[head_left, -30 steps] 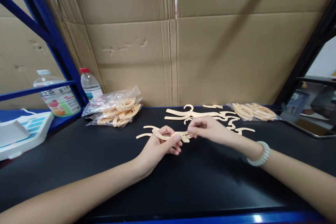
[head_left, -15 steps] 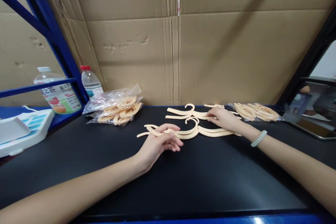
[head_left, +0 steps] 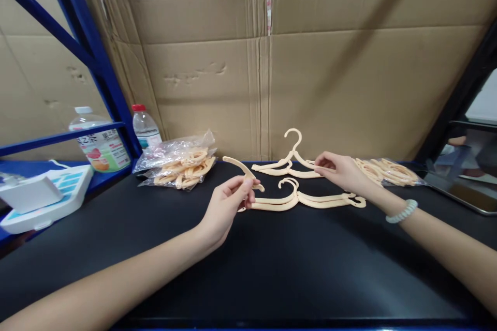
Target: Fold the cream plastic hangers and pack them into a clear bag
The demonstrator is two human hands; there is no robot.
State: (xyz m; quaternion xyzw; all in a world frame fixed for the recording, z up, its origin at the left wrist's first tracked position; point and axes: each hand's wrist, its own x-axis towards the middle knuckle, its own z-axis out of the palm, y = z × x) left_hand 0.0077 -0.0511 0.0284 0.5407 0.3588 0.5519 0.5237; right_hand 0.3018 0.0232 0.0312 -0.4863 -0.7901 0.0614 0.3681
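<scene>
Since the earlier frame, one hanger piece [head_left: 243, 169] has been lifted by the pinching left hand [head_left: 225, 207], while a hanger [head_left: 289, 163] near the bench's [head_left: 272, 269] far edge is raised upright, pinched by the right hand [head_left: 341, 173]; one assembled hanger [head_left: 306, 199] lies finished between them, bagged pieces [head_left: 182, 168] remain.

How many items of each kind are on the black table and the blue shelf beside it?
Hanger piece held up in the left hand: 1
Hanger lifted by the right hand: 1
Hangers lying on the table: 2
Clear bags of hanger parts: 2
Bottles: 2
White tray: 1
Total: 9
</scene>
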